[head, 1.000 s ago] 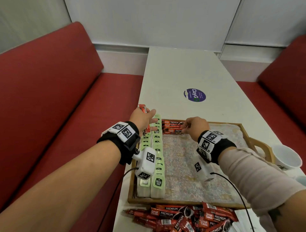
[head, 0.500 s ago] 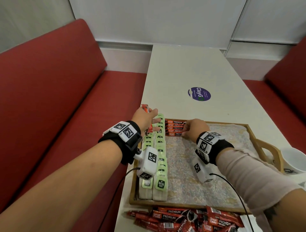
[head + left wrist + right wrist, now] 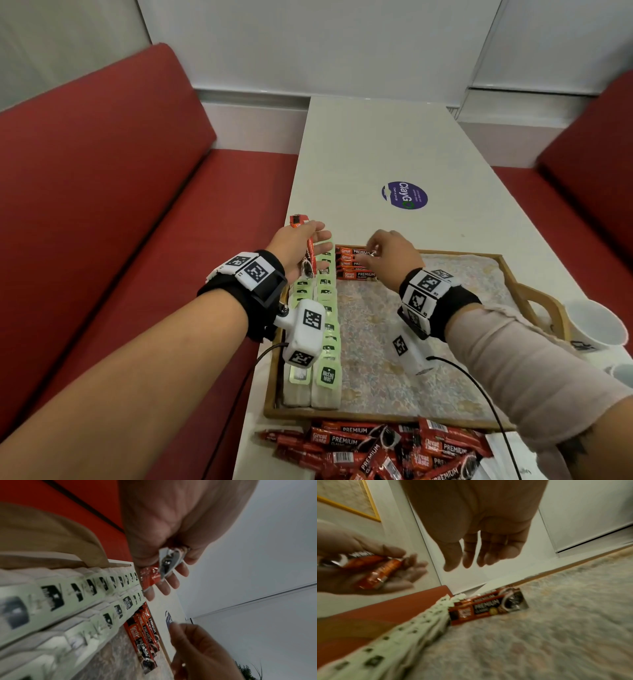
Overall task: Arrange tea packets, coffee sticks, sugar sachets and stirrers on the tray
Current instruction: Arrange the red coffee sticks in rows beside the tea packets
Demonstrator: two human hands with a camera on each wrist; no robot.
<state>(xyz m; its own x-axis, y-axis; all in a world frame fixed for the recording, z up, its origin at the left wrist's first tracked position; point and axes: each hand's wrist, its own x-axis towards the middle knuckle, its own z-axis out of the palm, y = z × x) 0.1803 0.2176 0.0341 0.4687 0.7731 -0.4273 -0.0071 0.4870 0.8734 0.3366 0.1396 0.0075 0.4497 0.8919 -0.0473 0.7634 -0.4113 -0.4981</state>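
A wooden tray [image 3: 376, 416] with a patterned floor lies on the white table. Two rows of green tea packets [image 3: 325, 308] run along its left side. Red coffee sticks [image 3: 356, 269] lie side by side in its far left corner. My left hand [image 3: 315, 236] hovers over the far end of the tea rows and grips a small bundle of coffee sticks [image 3: 150, 577] under the thumb. My right hand [image 3: 373, 251] hangs just above the laid sticks [image 3: 488, 607], its fingers [image 3: 467, 555] loose and holding nothing.
A heap of loose coffee sticks [image 3: 376, 448] lies on the table in front of the tray. A white paper cup [image 3: 596, 325] stands right of the tray handle. Red bench seats flank the table. A round purple sticker [image 3: 404, 195] marks the tabletop beyond the tray.
My right hand has lifted off the laid coffee sticks and its fingers have loosened. The left hand still holds its bundle in about the same place.
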